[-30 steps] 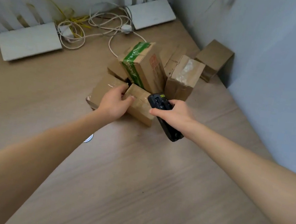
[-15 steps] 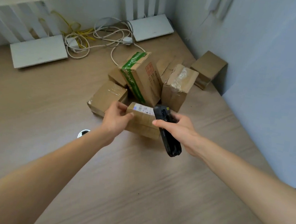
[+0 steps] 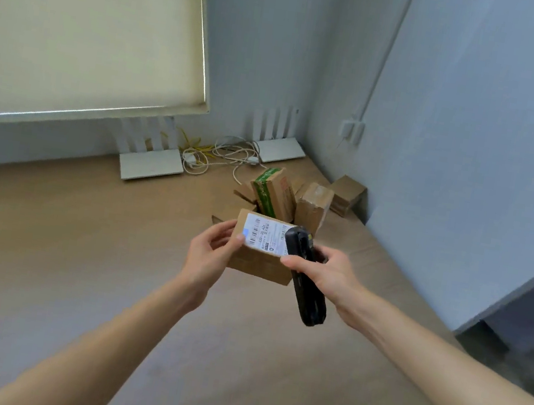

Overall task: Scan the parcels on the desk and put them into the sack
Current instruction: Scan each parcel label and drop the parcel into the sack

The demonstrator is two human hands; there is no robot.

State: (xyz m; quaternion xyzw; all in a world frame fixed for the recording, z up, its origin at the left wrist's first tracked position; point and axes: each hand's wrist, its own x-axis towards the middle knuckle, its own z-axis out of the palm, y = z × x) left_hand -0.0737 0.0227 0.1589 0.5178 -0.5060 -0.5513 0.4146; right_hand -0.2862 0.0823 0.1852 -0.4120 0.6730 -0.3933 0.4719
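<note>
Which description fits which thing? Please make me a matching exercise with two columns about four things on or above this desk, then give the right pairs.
Things:
1. scanner
2. labelled parcel
3. green-taped parcel
4. white cables

Descriptions:
A. standing in the pile of parcels on the desk
B. held in the left hand
C. gripped in the right hand
D. tangled near the back wall

Pairs: 1-C, 2-B, 3-A, 4-D

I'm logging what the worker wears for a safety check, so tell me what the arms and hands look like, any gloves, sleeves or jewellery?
Both forearms are bare all the way to the frame edge: no sleeves show. The left hand and right hand wear no gloves. No watch, bracelet or ring is visible on either wrist or on the fingers that show. No markings or tape either.
</note>
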